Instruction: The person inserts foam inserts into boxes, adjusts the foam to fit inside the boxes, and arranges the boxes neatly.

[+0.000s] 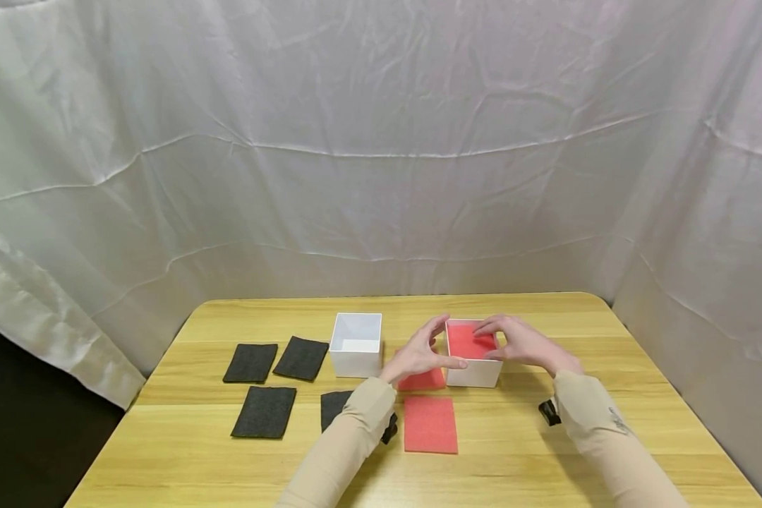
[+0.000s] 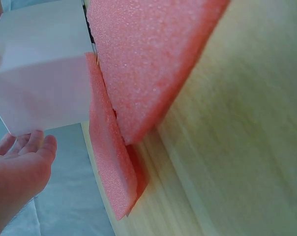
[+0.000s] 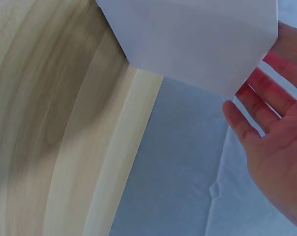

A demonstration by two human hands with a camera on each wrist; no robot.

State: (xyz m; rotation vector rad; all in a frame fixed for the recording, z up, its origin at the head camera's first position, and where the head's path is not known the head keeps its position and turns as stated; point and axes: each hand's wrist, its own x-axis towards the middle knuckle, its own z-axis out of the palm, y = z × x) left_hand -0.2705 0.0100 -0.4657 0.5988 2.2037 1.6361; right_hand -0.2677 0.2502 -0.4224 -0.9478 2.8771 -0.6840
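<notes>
A white box (image 1: 473, 373) stands between my two hands, with a red foam sheet (image 1: 463, 341) lying inside near its rim. My left hand (image 1: 419, 353) is at the box's left side, its fingers at the back corner and its thumb along the front rim. From the right, my right hand (image 1: 523, 344) reaches over the rim, with fingertips on the red sheet and thumb near the front right corner. Beneath the left hand lies a second red sheet (image 1: 422, 381), partly hidden. Another red sheet (image 1: 430, 425) lies nearer the front of the table.
A second white box (image 1: 356, 361) stands to the left, with no sheet visible inside. Several black sheets (image 1: 263, 412) lie spread over the left half of the wooden table (image 1: 546, 458); my left sleeve partly covers one black sheet (image 1: 334, 407). A white curtain (image 1: 381, 212) hangs behind.
</notes>
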